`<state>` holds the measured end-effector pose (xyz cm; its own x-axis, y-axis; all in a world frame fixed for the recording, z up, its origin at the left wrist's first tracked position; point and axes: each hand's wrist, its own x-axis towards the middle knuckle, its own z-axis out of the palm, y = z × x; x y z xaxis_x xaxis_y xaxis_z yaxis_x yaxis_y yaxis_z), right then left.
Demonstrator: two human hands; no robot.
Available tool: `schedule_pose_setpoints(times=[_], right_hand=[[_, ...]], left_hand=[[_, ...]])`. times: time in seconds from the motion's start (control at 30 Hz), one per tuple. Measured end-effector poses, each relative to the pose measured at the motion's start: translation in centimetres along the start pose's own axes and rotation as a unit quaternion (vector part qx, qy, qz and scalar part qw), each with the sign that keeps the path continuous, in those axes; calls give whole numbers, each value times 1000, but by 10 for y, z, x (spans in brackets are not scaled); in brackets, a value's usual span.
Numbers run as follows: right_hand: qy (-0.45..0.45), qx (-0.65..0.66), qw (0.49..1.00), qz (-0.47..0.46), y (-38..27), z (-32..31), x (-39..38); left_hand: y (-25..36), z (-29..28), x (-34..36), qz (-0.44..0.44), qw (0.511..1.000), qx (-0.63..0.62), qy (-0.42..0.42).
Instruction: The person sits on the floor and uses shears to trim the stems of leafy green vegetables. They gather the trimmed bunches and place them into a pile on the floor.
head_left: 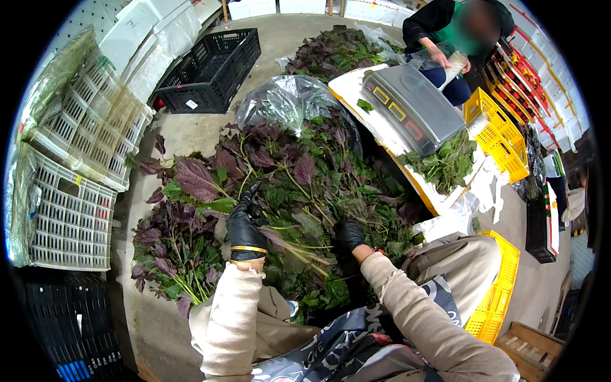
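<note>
A big heap of leafy perilla, purple and green, lies in front of me. My left hand, in a black glove with a yellow band at the wrist, closes around several perilla sprigs. Their broad purple leaves spread to its left, and pale stems stick out to its right. My right hand, also black-gloved, is closed low against the heap, where a thin stem meets its fingers; the fingertips are hidden. A smaller pile of perilla with stems toward me rests on the floor at left.
A grey scale stands on a white box to the right, beside loose leaves. Across from me a person handles a clear bag. A black crate, stacked pale crates and yellow crates surround the work area.
</note>
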<state>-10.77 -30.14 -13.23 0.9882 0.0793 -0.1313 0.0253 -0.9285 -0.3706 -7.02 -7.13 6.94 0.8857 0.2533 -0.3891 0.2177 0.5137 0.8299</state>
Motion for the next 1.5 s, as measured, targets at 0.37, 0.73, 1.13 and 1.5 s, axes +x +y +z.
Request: schedule_pose_setpoints(times=[0.37,0.73,1.13,1.5], right_hand=[[244,390,856,236,4,-6,-35],[-55,273,931,235,46,-7,-28],[200,342,918,-20,-87,-118,-91],[-219,636,738,45,-77,-138,-82]], left_hand=[[0,4,-5,15,999,33,-28],[-12,15,-9,46,989,132,-48],[-65,-30,25,153,942,227,-195],[-16,8,-19,-68,986,-37,-151]])
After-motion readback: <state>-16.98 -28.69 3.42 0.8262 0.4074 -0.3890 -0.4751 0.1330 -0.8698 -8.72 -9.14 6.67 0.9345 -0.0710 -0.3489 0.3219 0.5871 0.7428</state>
